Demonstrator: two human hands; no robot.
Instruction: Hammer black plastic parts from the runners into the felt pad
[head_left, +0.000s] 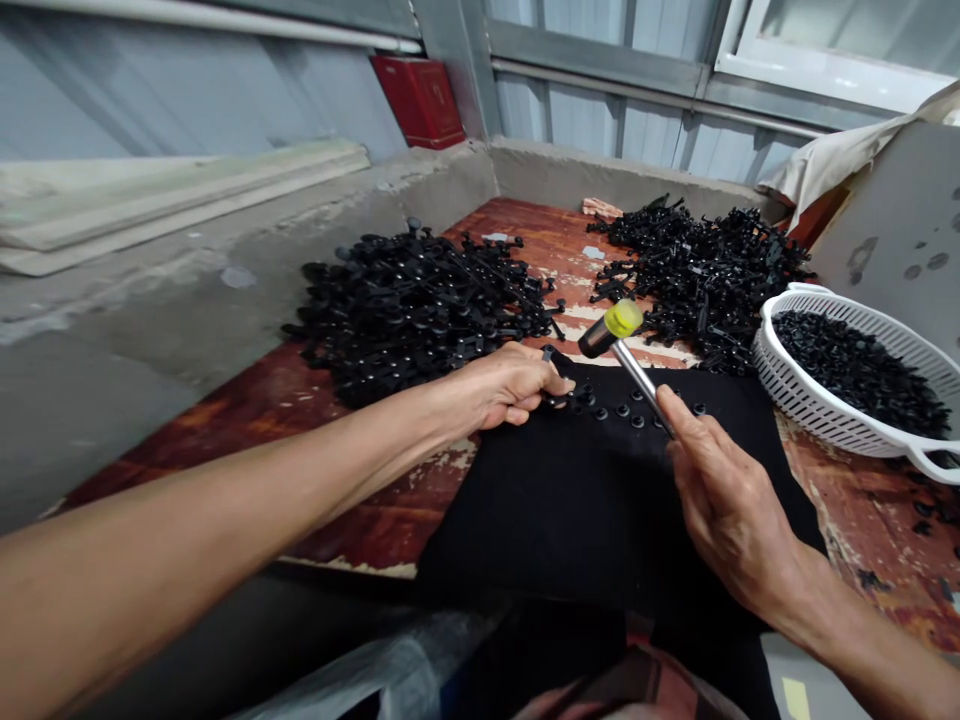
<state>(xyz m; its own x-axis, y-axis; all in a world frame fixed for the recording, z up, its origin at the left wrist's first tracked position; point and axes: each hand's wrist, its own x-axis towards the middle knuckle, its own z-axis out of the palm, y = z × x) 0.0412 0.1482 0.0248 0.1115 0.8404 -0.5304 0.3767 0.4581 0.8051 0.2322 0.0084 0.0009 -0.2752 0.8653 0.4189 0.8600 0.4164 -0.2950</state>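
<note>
My right hand (724, 490) is closed round the handle of a mallet (624, 335) with a yellow face at one end of its head and a dark one at the other. The mallet head is raised above the far part of a black cloth (592, 500). My left hand (525, 385) pinches a small black part (556, 398) at the cloth's far left edge; the fingers hide most of it. Several small round black caps (622, 411) lie on the cloth between my hands.
A heap of black parts (427, 310) lies behind my left hand. Another black heap (697, 260) is at the back right. A white basket (825, 420) of small black pieces stands at the right. A red tin (421, 100) rests on the concrete ledge (225, 270).
</note>
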